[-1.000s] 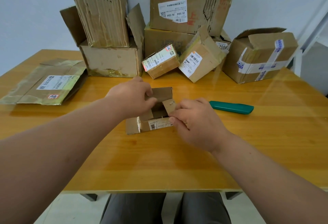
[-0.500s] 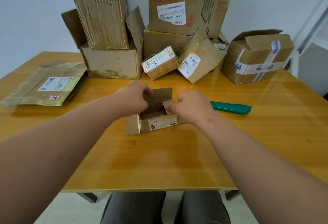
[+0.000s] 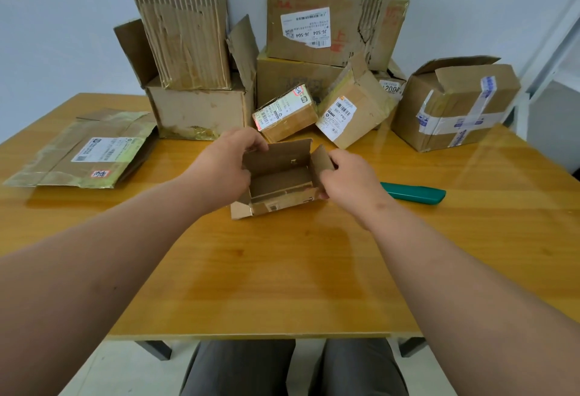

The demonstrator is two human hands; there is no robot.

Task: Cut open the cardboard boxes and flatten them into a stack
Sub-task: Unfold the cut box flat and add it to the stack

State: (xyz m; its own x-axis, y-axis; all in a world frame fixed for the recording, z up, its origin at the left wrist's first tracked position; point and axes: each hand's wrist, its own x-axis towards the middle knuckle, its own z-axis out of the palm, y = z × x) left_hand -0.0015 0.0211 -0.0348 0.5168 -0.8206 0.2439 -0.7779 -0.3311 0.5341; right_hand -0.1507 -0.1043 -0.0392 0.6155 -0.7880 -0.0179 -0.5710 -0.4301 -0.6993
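A small open cardboard box (image 3: 279, 182) sits on the wooden table (image 3: 282, 270) in front of me, its top flaps spread and its inside bare. My left hand (image 3: 230, 165) grips the box's left side and flap. My right hand (image 3: 351, 176) pinches the right flap and holds it outward. A teal box cutter (image 3: 414, 192) lies on the table just right of my right hand. A flattened box with a white label (image 3: 91, 150) lies at the far left.
Several unflattened boxes are piled along the back: a tall torn one (image 3: 185, 37) on an open box (image 3: 201, 110), a large labelled box (image 3: 332, 16), two small tilted boxes (image 3: 287, 113) (image 3: 351, 113), and a taped box (image 3: 458, 103) at right.
The box's flaps have been pulled apart, so its inside now shows. My right hand moved from the front of the box to its right flap.
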